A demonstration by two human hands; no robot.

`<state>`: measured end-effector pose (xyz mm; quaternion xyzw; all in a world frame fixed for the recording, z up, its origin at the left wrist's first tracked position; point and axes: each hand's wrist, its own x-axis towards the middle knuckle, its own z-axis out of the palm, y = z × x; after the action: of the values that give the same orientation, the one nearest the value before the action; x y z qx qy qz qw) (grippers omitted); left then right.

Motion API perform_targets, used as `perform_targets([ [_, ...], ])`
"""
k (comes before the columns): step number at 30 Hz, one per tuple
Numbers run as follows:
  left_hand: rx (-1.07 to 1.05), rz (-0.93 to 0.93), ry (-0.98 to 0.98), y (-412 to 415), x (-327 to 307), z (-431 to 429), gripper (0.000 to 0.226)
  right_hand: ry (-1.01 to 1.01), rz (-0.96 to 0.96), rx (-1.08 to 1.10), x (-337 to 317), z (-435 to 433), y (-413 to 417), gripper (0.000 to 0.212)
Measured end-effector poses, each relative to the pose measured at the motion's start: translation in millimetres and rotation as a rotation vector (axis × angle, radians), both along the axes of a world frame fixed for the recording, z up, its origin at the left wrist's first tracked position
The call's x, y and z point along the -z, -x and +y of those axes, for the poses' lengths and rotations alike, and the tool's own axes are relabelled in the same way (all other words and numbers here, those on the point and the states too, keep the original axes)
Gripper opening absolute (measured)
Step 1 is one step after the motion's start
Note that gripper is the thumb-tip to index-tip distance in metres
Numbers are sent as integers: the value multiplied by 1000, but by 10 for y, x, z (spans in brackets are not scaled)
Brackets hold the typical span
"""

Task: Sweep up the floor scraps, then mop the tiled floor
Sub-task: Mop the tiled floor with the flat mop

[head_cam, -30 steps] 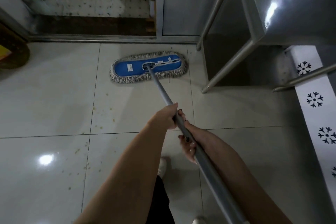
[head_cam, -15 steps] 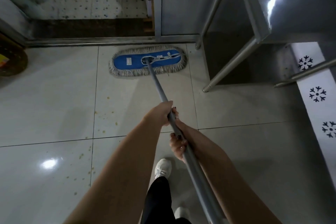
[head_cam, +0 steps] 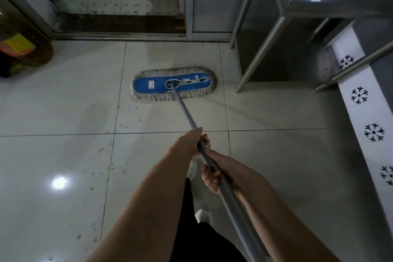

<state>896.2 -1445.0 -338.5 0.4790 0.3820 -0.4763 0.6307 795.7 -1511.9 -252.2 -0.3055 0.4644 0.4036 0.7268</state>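
A flat mop head, blue with a grey fringe, lies flat on the pale tiled floor ahead of me. Its grey metal pole slants back towards my body. My left hand grips the pole higher up, nearer the mop head. My right hand grips it lower, closer to me. Small brown specks dot the tiles to the left of the pole. My white shoes and dark trouser leg show under my arms.
A steel table with slanted legs stands at the right, beside a white panel with black snowflake marks. A doorway sill runs across the back. A dark round container sits at far left.
The mop head has come back from the doorway sill towards me, leaving a bare strip of tile behind it. Both hands stay on the pole.
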Motion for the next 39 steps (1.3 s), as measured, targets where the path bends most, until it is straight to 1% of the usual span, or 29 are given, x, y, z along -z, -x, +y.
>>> perform_targets([
  [3,-12,18,0,353,-85,156,36,5,-6,-20,-79,134,343,53],
  [7,-26,1,-17,618,-184,382,37,26,-3,-34,-217,360,548,48],
  [11,-53,-9,-28,652,-225,578,35,115,-34,-81,-267,597,543,51],
  [14,-23,-5,-32,542,-226,715,34,151,-25,-86,-272,753,411,50],
  [20,47,-58,-27,101,-270,962,36,156,-3,-100,-276,1043,-34,56],
  [23,137,-48,-45,-280,-238,1191,33,138,-8,-67,-285,1276,-360,57],
  [26,178,-62,-70,-712,-207,1483,29,95,12,18,-280,1593,-760,54],
  [29,221,-78,-59,-1159,-166,1767,25,124,-9,60,-227,1922,-1165,49],
  [32,268,-80,-74,-1490,-158,1990,28,145,-18,91,-191,2173,-1486,48],
  [35,273,-84,-87,-1707,-156,2171,32,135,-21,94,-175,2370,-1704,48],
  [39,262,-73,-57,-1788,-155,2333,30,113,6,114,-161,2550,-1778,51],
])
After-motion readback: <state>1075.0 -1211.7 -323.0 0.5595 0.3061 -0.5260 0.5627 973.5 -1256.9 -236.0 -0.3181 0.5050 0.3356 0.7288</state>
